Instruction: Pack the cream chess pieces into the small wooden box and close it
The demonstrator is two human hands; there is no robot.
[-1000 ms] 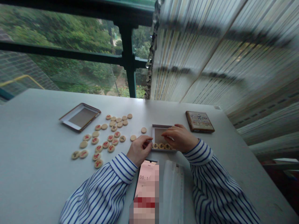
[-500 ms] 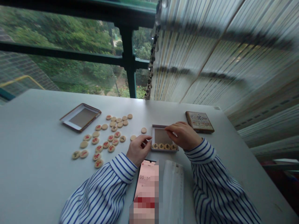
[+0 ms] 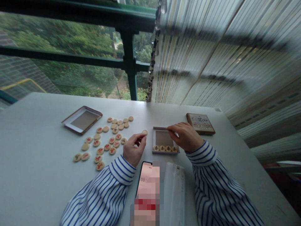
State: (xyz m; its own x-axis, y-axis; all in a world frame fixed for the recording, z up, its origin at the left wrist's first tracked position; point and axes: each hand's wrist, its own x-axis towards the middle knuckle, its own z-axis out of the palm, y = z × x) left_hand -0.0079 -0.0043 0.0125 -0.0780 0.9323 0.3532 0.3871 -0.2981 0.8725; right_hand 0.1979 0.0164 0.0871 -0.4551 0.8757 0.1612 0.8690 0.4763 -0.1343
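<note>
A small open box point(image 3: 164, 138) lies on the white table point(image 3: 35, 175) in front of me, with a row of round wooden game pieces point(image 3: 165, 148) along its near wall. My right hand point(image 3: 187, 137) rests at the box's right side, its fingers pinched on the far rim. My left hand point(image 3: 132, 148) is left of the box, fingers curled together over the table; what they hold is hidden. One loose piece point(image 3: 145, 132) lies just beyond its fingertips. Several more pieces point(image 3: 107, 139), marked in red or black, are scattered further left.
An empty box lid point(image 3: 82, 119) lies at the far left. A printed card box point(image 3: 200, 123) sits right of my right hand. A phone point(image 3: 147, 185) and a clear plastic sleeve point(image 3: 175, 188) lie near me between my arms. Window and blinds stand behind the table.
My left hand left the box's near left corner and moved up-left to the loose pieces, covering one. My right hand drew back from inside the box to its far rim.
</note>
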